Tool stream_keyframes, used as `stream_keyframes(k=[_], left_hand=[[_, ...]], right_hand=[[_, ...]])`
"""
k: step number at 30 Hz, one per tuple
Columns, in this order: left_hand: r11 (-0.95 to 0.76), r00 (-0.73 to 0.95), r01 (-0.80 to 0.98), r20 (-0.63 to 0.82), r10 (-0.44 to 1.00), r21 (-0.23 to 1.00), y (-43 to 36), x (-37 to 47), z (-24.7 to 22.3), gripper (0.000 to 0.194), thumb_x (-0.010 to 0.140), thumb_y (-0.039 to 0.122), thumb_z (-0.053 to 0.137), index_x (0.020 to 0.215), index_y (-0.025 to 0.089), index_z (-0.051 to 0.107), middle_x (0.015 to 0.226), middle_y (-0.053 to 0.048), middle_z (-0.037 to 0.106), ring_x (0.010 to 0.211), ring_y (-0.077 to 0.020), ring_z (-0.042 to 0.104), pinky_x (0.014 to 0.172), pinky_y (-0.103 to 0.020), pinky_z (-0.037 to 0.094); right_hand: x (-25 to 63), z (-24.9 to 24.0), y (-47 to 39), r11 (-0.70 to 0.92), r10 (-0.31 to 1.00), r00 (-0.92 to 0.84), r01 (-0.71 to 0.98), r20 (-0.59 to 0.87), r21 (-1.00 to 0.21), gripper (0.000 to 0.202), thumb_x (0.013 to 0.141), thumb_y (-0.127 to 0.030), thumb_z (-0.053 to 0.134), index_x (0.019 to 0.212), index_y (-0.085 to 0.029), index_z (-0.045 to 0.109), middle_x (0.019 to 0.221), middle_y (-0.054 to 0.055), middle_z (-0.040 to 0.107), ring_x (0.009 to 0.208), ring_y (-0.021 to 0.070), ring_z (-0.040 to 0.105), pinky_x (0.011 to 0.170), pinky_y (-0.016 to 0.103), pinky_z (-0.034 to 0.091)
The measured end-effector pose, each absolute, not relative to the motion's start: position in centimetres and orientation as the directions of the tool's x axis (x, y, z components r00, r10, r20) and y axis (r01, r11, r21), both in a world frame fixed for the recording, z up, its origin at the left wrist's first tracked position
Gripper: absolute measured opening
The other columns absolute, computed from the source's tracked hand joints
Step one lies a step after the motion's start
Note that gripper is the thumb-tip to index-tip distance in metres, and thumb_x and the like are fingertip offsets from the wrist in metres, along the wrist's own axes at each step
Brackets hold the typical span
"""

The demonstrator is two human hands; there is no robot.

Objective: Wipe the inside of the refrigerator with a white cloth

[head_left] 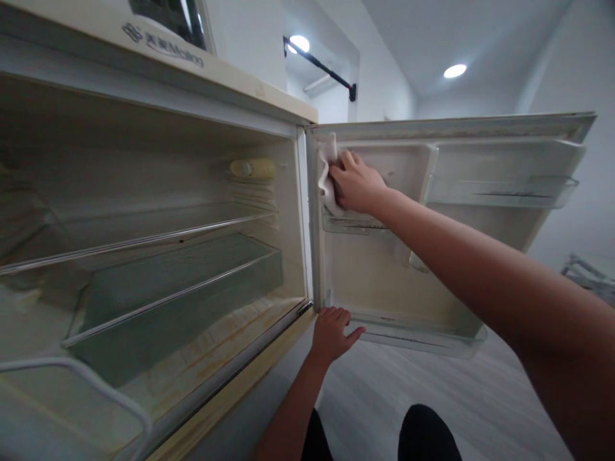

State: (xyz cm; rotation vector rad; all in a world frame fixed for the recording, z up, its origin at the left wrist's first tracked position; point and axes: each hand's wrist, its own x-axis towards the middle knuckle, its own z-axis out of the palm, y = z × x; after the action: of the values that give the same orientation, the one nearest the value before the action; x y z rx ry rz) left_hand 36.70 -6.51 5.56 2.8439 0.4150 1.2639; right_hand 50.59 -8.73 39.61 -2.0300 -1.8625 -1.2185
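Right hand: the right hand (355, 182) has its fingers bent and closed on the cloth, up against the inside of the open door (365, 275).
Cloth: the white cloth (328, 173) shows left of the right hand's fingers and just below them, bunched, near the door's hinge side.
Left hand: the left hand (332, 333), below the right one, touches the door's lower hinge-side corner, fingers side by side, thumb out to the right; whether it grips the edge, I cannot tell.
Bins: a small clear bin (353, 225) sits just under the right hand, another, the upper bin (500, 192), to its right; the bottom bin (423, 342) runs rightward from the left hand's thumb.
Fridge: the fridge (269, 96) stands open to the left of both hands.
Inside: lamp cover (252, 168) left of the right hand; glass shelf (144, 242) farther left and lower; green-tinted drawer (177, 320) left of the left hand.
Floor: grey floor (375, 384), below and right of the left hand.
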Motion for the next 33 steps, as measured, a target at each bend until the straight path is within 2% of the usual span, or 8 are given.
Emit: stream_keyframes(k=[3, 7, 12, 17, 21, 24, 28, 33], left_hand=[[-0.964, 0.64, 0.244, 0.729, 0.244, 0.109, -6.4, 36.6, 5.7, 0.039, 0.083, 0.055, 0.073, 0.073, 0.023, 0.052, 0.073, 0.0, 0.063, 0.076, -0.0212, 0.06, 0.076, -0.038, 0.039], [-0.966, 0.646, 0.239, 0.728, 0.231, 0.094, -6.2, 36.6, 5.8, 0.039, 0.084, 0.056, 0.071, 0.074, 0.024, 0.052, 0.073, 0.0, 0.063, 0.075, -0.0209, 0.059, 0.075, -0.038, 0.039], [-0.968, 0.644, 0.236, 0.731, 0.225, 0.09, -6.4, 36.6, 5.8, 0.039, 0.086, 0.056, 0.069, 0.073, 0.023, 0.052, 0.072, 0.0, 0.063, 0.075, -0.0209, 0.059, 0.075, -0.038, 0.038], [-0.967, 0.64, 0.241, 0.736, 0.22, 0.081, -6.8, 36.9, 5.9, 0.037, 0.086, 0.054, 0.069, 0.073, 0.024, 0.052, 0.072, 0.0, 0.063, 0.075, -0.0212, 0.058, 0.075, -0.038, 0.037], [-0.969, 0.639, 0.237, 0.74, 0.209, 0.069, -7.0, 36.9, 6.1, 0.037, 0.088, 0.053, 0.068, 0.072, 0.024, 0.052, 0.072, 0.0, 0.062, 0.075, -0.0209, 0.058, 0.076, -0.038, 0.037], [-0.97, 0.637, 0.233, 0.743, 0.204, 0.067, -7.0, 36.8, 6.1, 0.037, 0.088, 0.053, 0.068, 0.072, 0.023, 0.052, 0.072, 0.0, 0.062, 0.075, -0.021, 0.058, 0.075, -0.038, 0.037], [-0.973, 0.631, 0.224, 0.751, 0.194, 0.063, -6.5, 36.5, 6.1, 0.035, 0.087, 0.052, 0.069, 0.074, 0.024, 0.054, 0.072, 0.0, 0.063, 0.073, -0.0205, 0.058, 0.074, -0.038, 0.038], [-0.978, 0.631, 0.205, 0.76, 0.153, 0.027, -5.7, 35.5, 6.1, 0.034, 0.087, 0.052, 0.067, 0.072, 0.024, 0.054, 0.07, 0.0, 0.061, 0.072, -0.0199, 0.058, 0.075, -0.037, 0.04]], right_hand=[[51.8, 40.0, -8.5, -0.238, 0.731, -0.129, 0.872, 0.671, 0.427, 0.049, 0.097, -0.047, 0.048, 0.134, -0.016, 0.052, 0.142, 0.021, 0.041, 0.131, 0.0435, 0.04, 0.091, 0.051, 0.051], [53.9, 40.9, -10.6, -0.296, 0.682, -0.094, 0.872, 0.725, 0.391, 0.048, 0.098, -0.05, 0.047, 0.128, -0.015, 0.058, 0.132, 0.021, 0.052, 0.126, 0.0419, 0.047, 0.091, 0.053, 0.051], [53.0, 40.7, -14.5, -0.564, 0.739, 0.276, 0.752, 0.614, 0.34, 0.035, 0.09, -0.018, 0.055, 0.12, -0.003, 0.065, 0.126, 0.029, 0.058, 0.113, 0.041, 0.061, 0.086, 0.051, 0.053], [52.7, 39.7, -13.7, -0.379, 0.911, 0.235, 0.802, 0.34, 0.461, 0.027, 0.084, -0.02, 0.06, 0.104, -0.011, 0.074, 0.109, 0.021, 0.071, 0.1, 0.0331, 0.068, 0.081, 0.041, 0.052], [53.4, 39.6, -12.6, -0.16, 0.976, 0.077, 0.889, 0.205, 0.429, 0.025, 0.084, -0.019, 0.056, 0.103, -0.018, 0.072, 0.107, 0.012, 0.073, 0.098, 0.0254, 0.067, 0.082, 0.033, 0.048], [52.7, 40.0, -14.6, -0.129, 0.928, -0.03, 0.91, 0.372, 0.395, 0.03, 0.084, -0.017, 0.053, 0.11, -0.016, 0.067, 0.114, 0.011, 0.069, 0.102, 0.0236, 0.063, 0.086, 0.031, 0.047], [50.6, 41.1, -20.4, -0.226, 0.73, -0.153, 0.866, 0.666, 0.447, 0.037, 0.092, -0.02, 0.041, 0.124, -0.022, 0.06, 0.13, 0.01, 0.057, 0.113, 0.0255, 0.056, 0.095, 0.036, 0.046], [52.6, 43.6, -26.2, -0.437, 0.722, -0.116, 0.689, 0.682, 0.579, 0.029, 0.094, -0.018, 0.043, 0.112, -0.017, 0.066, 0.12, 0.015, 0.059, 0.114, 0.0303, 0.055, 0.096, 0.042, 0.046]])
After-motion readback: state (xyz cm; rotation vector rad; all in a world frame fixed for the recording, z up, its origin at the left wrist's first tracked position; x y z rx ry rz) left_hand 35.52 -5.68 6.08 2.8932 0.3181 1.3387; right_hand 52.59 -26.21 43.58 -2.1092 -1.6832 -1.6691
